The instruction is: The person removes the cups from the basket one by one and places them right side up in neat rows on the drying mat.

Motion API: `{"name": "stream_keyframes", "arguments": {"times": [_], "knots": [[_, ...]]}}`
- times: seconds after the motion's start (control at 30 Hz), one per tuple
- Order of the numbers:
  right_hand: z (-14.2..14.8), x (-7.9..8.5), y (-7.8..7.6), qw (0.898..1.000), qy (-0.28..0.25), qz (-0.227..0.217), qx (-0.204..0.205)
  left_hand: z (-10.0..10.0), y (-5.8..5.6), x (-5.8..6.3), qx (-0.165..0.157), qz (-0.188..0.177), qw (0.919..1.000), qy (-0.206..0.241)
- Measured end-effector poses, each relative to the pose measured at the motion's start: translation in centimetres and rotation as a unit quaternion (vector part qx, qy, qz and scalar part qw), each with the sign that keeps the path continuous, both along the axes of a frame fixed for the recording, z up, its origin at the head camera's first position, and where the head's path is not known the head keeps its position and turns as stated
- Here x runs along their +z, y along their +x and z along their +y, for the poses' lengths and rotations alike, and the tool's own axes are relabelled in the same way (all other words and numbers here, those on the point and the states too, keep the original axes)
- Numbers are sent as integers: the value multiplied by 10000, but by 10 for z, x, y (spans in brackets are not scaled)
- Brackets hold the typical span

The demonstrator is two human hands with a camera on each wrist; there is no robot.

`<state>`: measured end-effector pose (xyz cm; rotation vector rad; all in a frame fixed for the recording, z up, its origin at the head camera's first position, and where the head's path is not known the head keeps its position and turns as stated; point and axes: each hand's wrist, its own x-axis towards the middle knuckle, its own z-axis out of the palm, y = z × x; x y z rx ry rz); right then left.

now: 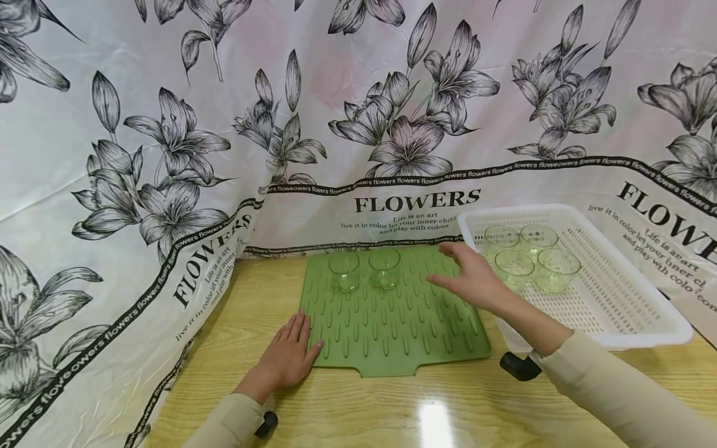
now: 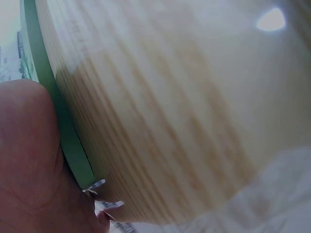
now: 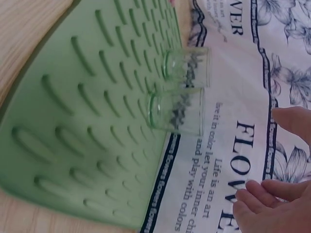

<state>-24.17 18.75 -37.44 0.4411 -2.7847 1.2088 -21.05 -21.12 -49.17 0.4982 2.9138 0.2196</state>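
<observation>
A green ribbed drying mat (image 1: 386, 336) lies on the table, and two clear glasses stand upright side by side near its back edge: the left glass (image 1: 344, 274) and the right glass (image 1: 384, 270). My left hand (image 1: 288, 354) rests with straight fingers at the mat's left edge; the left wrist view shows it close, beside the green rim (image 2: 73, 141). Over the mat's right side hovers my right hand (image 1: 473, 277), thumb and fingers spread, holding nothing. In the right wrist view that hand (image 3: 277, 204) is apart from the nearer glass (image 3: 177, 111).
A white plastic basket (image 1: 627, 311) stands to the right of the mat, with several clear glasses (image 1: 557, 270) grouped in its left part. Behind, a flower-printed cloth (image 1: 313, 218) hangs down to the wood-grain table (image 1: 358, 410).
</observation>
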Motion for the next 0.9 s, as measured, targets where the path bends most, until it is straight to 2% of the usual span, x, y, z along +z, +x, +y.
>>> {"name": "stream_keyframes", "arguments": {"times": [0.3,0.77,0.9], "knots": [[29,3,4,9999,44,137,27,0,0,1,16,1,10000,37],[78,-6,6,9980,396,255,-410,0,0,-1,35,-26,10000,17],[88,-10,5,9965,537,346,-536,-4,-6,-10,28,35,9999,-92]]}}
